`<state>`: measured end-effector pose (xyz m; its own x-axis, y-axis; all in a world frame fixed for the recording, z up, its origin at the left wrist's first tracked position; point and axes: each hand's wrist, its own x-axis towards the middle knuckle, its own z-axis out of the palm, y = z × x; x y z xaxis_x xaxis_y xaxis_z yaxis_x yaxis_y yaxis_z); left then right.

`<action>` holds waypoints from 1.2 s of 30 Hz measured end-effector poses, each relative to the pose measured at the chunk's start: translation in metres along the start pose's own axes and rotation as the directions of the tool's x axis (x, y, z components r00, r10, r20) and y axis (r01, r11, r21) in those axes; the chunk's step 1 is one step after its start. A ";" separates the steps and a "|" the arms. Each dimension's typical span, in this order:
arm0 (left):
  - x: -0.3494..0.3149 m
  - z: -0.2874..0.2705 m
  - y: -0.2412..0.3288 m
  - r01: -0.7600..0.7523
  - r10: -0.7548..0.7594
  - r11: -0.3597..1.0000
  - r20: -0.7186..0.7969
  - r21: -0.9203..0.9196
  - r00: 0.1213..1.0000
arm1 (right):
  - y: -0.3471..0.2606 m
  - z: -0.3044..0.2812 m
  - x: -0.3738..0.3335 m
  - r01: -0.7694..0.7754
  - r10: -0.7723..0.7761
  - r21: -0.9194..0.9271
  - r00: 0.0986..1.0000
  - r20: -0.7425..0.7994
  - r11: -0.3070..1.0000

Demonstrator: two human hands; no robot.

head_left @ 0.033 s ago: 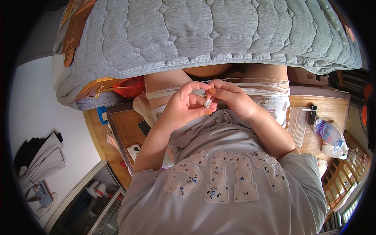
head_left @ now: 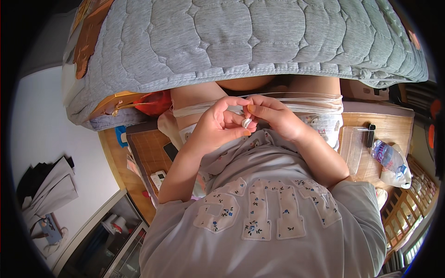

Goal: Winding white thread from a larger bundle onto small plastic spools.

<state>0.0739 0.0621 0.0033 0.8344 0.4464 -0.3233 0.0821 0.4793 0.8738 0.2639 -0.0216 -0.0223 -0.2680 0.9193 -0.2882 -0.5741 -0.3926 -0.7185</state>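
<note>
My left hand [head_left: 214, 124] is held over my lap with its fingers curled. A small white piece that looks like coiled cord [head_left: 246, 123] sits between its thumb and fingers. My right hand [head_left: 277, 116] is closed in a pinch, its fingertips meeting my left index fingertip just above the white piece. Whatever is in that pinch is too small to make out. Beneath and beyond both hands, a bundle of thin white strands [head_left: 320, 104] lies across my thighs, its middle hidden by the hands.
A grey quilted mattress [head_left: 227, 37] spans the far side. To the right, a wooden bench [head_left: 402, 121] bears a bundle of clear strips [head_left: 353, 150], a black clip-like object [head_left: 371, 134] and a plastic bottle [head_left: 389, 156]. A red bag [head_left: 153, 103] and white remote [head_left: 158, 179] are on the left.
</note>
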 end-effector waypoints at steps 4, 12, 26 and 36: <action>-0.002 -0.003 0.001 0.011 -0.012 1.000 0.022 0.014 1.000 | 0.003 -0.001 -0.001 -0.010 0.011 -0.032 1.000 0.021 0.999; 0.001 -0.007 -0.003 -0.125 0.131 0.980 -0.025 0.153 0.991 | 0.005 -0.006 0.001 0.111 -0.114 0.059 0.993 0.039 0.992; 0.004 -0.011 -0.007 -0.155 0.170 0.983 -0.161 0.101 0.972 | -0.007 0.007 -0.008 0.237 -0.293 -0.388 0.952 -0.092 0.891; 0.006 0.003 -0.023 -0.287 0.277 0.937 -0.077 -0.198 0.958 | -0.115 -0.035 -0.068 0.264 -0.863 -0.944 0.504 -0.041 0.198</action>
<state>0.0787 0.0519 -0.0180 0.7799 0.6186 -0.0952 -0.2710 0.4709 0.8396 0.3753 -0.0381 0.0575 0.3916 0.8032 0.4490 0.5458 0.1901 -0.8161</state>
